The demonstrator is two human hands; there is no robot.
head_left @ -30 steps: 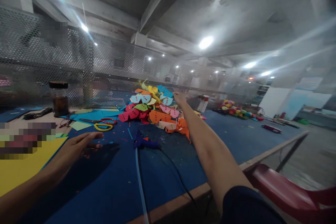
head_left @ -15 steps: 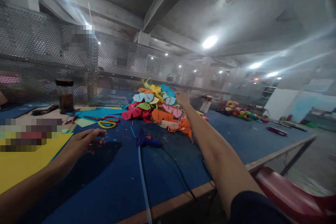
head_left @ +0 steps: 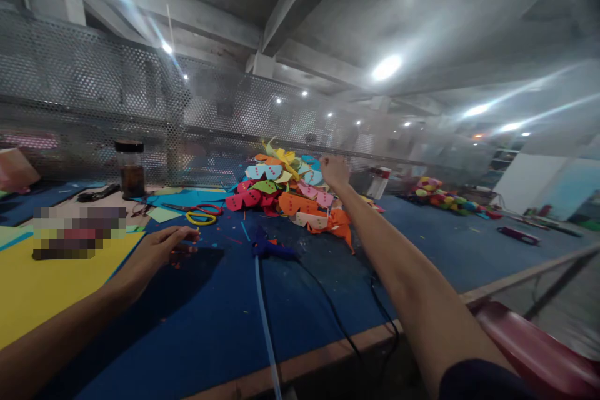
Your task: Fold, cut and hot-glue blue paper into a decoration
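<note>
Over the blue table (head_left: 210,312), my left hand (head_left: 166,247) is held with its fingers apart and nothing in them, beside the yellow sheet (head_left: 60,287). My right hand (head_left: 335,172) reaches to the back edge of a pile of colourful cut paper (head_left: 300,203); its fingers are curled, and what they hold, if anything, is hidden. A blue glue gun (head_left: 274,250) with a long clear stick lies in front of the pile. Scissors with red and yellow handles (head_left: 201,219) lie past my left hand.
A dark-lidded jar (head_left: 130,172) stands at the back left, near blue and green paper (head_left: 187,198). A white bottle (head_left: 379,183) is behind the pile. Colourful bundles (head_left: 452,201) and a purple tool (head_left: 518,236) lie to the right. A red chair (head_left: 534,344) is at the lower right.
The view has shifted slightly, so most things sit further right in it. Both hands keep nearly the same poses. At the far left, a pinkish box-like shape now shows.
</note>
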